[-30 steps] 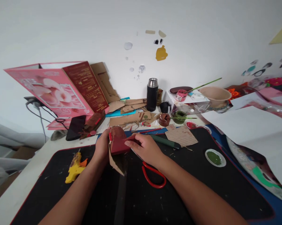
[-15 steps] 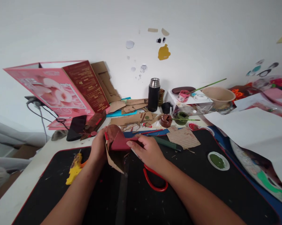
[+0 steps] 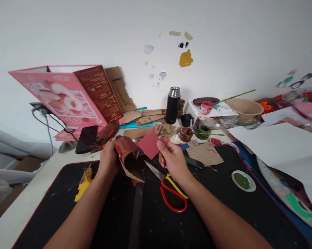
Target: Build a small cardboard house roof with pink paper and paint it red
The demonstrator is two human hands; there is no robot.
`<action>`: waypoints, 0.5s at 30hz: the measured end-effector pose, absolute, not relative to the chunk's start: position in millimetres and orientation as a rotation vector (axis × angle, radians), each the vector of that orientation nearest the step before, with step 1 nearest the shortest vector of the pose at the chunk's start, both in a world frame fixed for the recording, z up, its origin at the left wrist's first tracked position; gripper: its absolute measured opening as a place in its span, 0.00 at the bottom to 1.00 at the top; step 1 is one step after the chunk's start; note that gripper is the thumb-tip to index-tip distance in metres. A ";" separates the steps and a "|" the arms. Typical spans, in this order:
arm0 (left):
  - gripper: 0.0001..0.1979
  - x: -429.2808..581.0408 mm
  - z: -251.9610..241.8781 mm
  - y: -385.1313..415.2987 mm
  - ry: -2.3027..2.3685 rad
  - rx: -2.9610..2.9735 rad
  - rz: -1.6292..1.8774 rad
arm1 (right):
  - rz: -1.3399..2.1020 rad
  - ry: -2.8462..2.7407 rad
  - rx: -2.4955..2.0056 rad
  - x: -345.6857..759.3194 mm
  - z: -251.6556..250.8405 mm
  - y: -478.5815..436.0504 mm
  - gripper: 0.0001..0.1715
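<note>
My left hand (image 3: 108,157) grips a brown painted cardboard piece (image 3: 130,157), held upright over the black mat (image 3: 223,207). My right hand (image 3: 172,159) pinches a flat red card square (image 3: 150,143) by its right corner, lifted just right of the brown piece and apart from it. Red and yellow scissors (image 3: 168,188) lie on the mat below my right hand, blades pointing up-left. A yellow glue gun (image 3: 83,180) rests on the mat left of my left forearm.
A corrugated card scrap (image 3: 204,154), a dark green tool (image 3: 194,162) and a lid of green paint (image 3: 243,180) lie to the right. Behind are a black flask (image 3: 172,105), paint pots (image 3: 185,134), a bowl (image 3: 245,107), cardboard scraps, a pink box (image 3: 62,97) and a phone (image 3: 87,139).
My right hand has pulled the red card off the brown piece and raised it to the right. The scissors beneath are now uncovered. My view has shifted slightly.
</note>
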State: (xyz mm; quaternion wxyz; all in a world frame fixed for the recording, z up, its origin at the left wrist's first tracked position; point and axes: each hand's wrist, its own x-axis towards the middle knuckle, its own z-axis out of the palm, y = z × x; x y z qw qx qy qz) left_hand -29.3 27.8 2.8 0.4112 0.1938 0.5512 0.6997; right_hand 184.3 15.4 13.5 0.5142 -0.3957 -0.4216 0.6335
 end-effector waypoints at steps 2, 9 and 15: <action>0.11 -31.3 -1.4 29.8 1.380 0.483 1.756 | 1.528 -1.010 -0.946 183.7 12.6 14.8 0.33; 0.14 -34.7 -7.4 35.5 1.393 0.558 1.731 | 1.512 -1.034 -0.936 183.2 12.8 14.3 0.33; 0.22 -42.0 -14.9 34.1 1.387 0.764 1.635 | 1.490 -1.072 -0.920 182.4 10.8 15.7 0.32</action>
